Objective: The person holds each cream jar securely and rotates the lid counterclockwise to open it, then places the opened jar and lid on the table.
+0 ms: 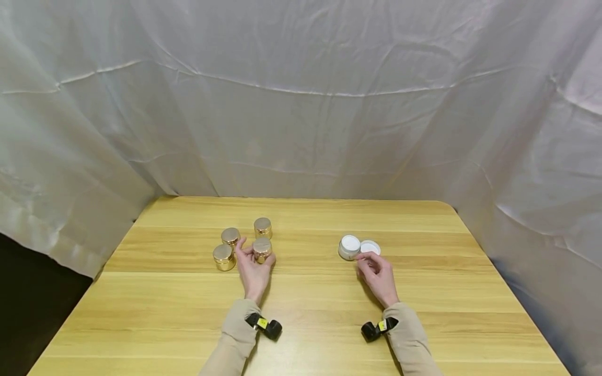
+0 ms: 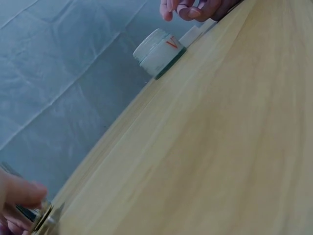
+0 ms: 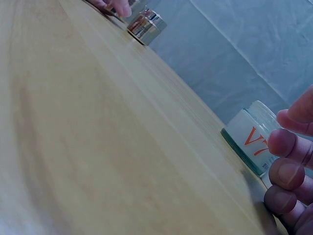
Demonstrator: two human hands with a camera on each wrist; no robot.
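Note:
My left hand [image 1: 255,274] is around a small gold jar [image 1: 262,246], thumb on its right side and fingers on its left. In the left wrist view, the thumb [image 2: 24,191] shows at the gold jar's edge, in the lower left corner. Loosely curled and holding nothing, my right hand [image 1: 378,275] is just in front of an open, frosted glass jar [image 1: 348,251]. Orange "V7" lettering marks this glass jar [image 3: 247,139] in the right wrist view, where the fingertips overlap it. A round white lid [image 1: 371,246] lies beside it, partly behind the right hand.
Left of and behind the left hand stand more gold jars: one at the back [image 1: 262,227], one further left [image 1: 230,236] and one nearer [image 1: 223,258]. The wooden table [image 1: 310,313] ends at grey curtains [image 1: 301,130] behind and at the sides.

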